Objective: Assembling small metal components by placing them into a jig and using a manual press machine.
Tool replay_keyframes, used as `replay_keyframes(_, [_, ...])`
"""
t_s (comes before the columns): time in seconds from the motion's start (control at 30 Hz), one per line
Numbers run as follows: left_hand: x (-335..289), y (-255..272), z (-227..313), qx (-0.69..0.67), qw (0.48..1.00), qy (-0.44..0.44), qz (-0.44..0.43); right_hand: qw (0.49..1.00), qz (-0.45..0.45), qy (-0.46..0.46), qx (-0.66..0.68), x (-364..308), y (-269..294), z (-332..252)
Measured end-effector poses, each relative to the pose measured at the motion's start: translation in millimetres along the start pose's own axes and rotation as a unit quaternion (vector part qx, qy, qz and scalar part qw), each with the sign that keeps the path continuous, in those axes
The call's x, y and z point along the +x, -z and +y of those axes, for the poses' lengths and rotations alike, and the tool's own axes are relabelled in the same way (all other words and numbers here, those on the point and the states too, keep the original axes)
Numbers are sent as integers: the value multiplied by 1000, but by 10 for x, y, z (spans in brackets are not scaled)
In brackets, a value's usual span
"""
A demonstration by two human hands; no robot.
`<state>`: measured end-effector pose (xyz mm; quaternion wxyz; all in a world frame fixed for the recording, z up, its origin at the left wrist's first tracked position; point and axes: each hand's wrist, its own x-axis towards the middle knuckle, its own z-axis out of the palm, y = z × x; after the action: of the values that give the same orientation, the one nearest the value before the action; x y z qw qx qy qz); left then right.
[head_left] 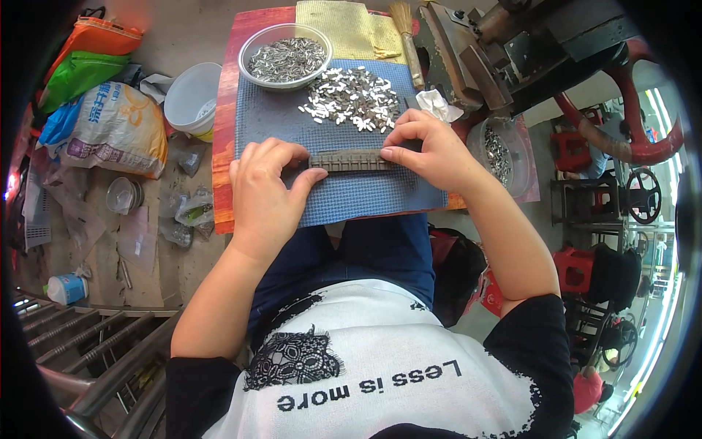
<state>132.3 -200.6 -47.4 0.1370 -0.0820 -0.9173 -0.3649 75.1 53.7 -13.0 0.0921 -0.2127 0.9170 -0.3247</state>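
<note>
A dark metal bar with a row of slots lies lengthwise across the blue ribbed mat. Its left end sits between the thumb and fingers of my left hand. At the other end, my right hand pinches it with thumb and forefinger. Just beyond the bar spreads a loose pile of small white and dark pieces. A clear round bowl behind them, to the left, holds many small silvery metal pieces.
A hand press stands at the right, with a clear tub of small parts below it. A brush and crumpled white tissue lie near it. Left of the table are a white bucket and a stuffed sack.
</note>
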Motion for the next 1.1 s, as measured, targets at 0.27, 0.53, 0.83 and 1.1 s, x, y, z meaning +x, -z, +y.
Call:
replay_keyframes(0.27, [-11,-2,-42,-8,1000,-12,0,986,142,48,70,494,-33,-319])
replay_keyframes(0.53, [16,-42,0,-22,999,-41,5,969,237,51,37,854,-92,-531])
replay_keyframes(0.83, [13,-47,22,-5,1000,-21,8,947,261,-155,-109,-281,-58,34])
replay_keyframes(1.1, [-31,-75,34,-92,994,-9,48,968,248,-39,-29,-321,28,9])
